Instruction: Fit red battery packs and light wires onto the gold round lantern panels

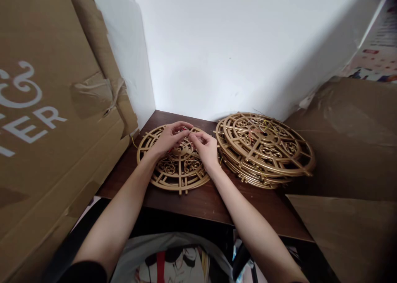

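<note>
A gold openwork round disc (173, 171) lies flat on the dark wooden table (201, 200). My left hand (169, 139) and my right hand (206, 148) meet over its centre, fingers pinched together on thin red wires (185, 129) at the hub. A thin yellow wire (133, 141) trails off the disc's left side. To the right rests a stack of several similar gold discs (265, 148) with red and yellow wires at the top one's middle.
A large cardboard box (46, 130) with white lettering leans at the left. More cardboard (350, 142) stands at the right, close against the stack. A white wall (232, 47) backs the table. Printed fabric (167, 262) lies below the table's front edge.
</note>
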Demonstrator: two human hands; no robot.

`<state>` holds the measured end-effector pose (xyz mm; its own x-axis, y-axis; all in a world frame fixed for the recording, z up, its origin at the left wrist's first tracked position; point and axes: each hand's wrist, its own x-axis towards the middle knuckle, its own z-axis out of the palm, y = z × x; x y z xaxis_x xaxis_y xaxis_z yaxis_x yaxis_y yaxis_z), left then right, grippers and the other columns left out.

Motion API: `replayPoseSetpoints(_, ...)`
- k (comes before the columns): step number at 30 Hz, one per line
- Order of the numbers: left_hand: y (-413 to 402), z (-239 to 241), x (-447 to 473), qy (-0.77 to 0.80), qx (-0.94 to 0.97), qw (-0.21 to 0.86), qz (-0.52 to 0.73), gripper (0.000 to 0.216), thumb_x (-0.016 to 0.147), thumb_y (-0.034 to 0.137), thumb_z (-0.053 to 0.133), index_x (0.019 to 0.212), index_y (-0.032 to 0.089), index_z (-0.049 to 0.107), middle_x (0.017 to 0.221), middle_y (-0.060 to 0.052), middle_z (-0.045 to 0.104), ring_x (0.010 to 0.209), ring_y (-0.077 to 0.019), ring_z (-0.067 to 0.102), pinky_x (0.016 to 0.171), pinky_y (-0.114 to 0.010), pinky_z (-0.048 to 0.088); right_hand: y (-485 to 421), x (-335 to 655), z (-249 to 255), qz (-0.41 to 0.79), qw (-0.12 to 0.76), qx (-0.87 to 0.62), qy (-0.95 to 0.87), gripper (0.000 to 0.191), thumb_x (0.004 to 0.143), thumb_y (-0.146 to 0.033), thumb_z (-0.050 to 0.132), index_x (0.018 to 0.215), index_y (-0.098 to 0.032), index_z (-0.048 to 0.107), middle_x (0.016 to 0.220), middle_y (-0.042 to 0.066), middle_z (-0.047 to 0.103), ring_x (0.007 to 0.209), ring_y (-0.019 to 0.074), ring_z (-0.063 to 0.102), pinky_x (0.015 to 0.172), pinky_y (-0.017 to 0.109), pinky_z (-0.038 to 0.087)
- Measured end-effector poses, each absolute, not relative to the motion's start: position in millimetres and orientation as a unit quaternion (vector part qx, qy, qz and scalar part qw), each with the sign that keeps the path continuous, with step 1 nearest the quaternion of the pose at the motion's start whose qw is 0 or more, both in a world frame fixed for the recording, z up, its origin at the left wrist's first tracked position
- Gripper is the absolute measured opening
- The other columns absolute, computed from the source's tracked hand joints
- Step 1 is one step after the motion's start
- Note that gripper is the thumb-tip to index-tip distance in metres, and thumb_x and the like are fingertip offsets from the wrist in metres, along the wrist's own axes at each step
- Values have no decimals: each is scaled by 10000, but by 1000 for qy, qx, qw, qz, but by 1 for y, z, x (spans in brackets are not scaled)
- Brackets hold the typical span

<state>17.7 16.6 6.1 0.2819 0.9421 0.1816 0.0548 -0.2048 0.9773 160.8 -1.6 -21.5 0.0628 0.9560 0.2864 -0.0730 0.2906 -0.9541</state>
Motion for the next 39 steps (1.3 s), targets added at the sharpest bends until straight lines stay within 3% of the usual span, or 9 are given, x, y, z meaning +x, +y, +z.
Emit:
replayPoseSetpoints(3, 19, 5, 16, 398, 656, 448, 458, 236, 817, 325, 621, 1000, 189, 681, 596, 29, 515, 457, -58, 345, 415, -195, 263, -2, 162, -21, 429, 596, -413, -538, 243, 733, -408, 694, 765, -168, 669, 541, -33, 584, 482, 95, 488, 498, 228, 395)
replayPoseSetpoints(6, 21, 4, 16, 396, 705, 373, 455, 206, 823, 327, 610, 912, 166, 701, 739, -28, 648, 577, -93, 492, 527, -225, 389, -4, 162, -20, 423, 604, -410, -537, 225, 741, -383, 693, 815, -172, 670, 553, -28, 607, 504, 111, 538, 519, 236, 425)
replayPoseSetpoints(9, 20, 4, 16, 401, 747, 319, 423, 252, 845, 366, 579, 882, 153, 710, 815, -44, 690, 680, -129, 556, 632, -263, 423, -6, 163, -17, 418, 624, -400, -525, 216, 740, -365, 694, 839, -176, 662, 577, -21, 627, 536, 126, 575, 539, 246, 451)
replayPoseSetpoints(15, 16, 8, 14, 393, 787, 308, 362, 305, 872, 401, 538, 838, 154, 713, 730, -24, 658, 644, -127, 514, 600, -249, 369, -5, 164, -18, 405, 641, -391, -522, 202, 752, -360, 675, 831, -178, 640, 650, -1, 658, 609, 147, 621, 612, 278, 506)
replayPoseSetpoints(22, 21, 3, 14, 411, 772, 224, 430, 204, 839, 330, 605, 758, 169, 702, 689, -9, 541, 582, -105, 416, 571, -251, 326, -5, 164, -20, 336, 621, -433, -561, 185, 821, -335, 601, 939, -193, 605, 767, 17, 662, 665, 139, 620, 642, 276, 516)
replayPoseSetpoints(39, 21, -2, 11, 407, 821, 181, 357, 146, 834, 303, 612, 826, 198, 714, 765, -23, 572, 663, -133, 505, 648, -267, 367, -8, 164, -23, 298, 587, -437, -613, 116, 834, -257, 544, 883, -181, 616, 841, 37, 671, 719, 146, 614, 702, 281, 502)
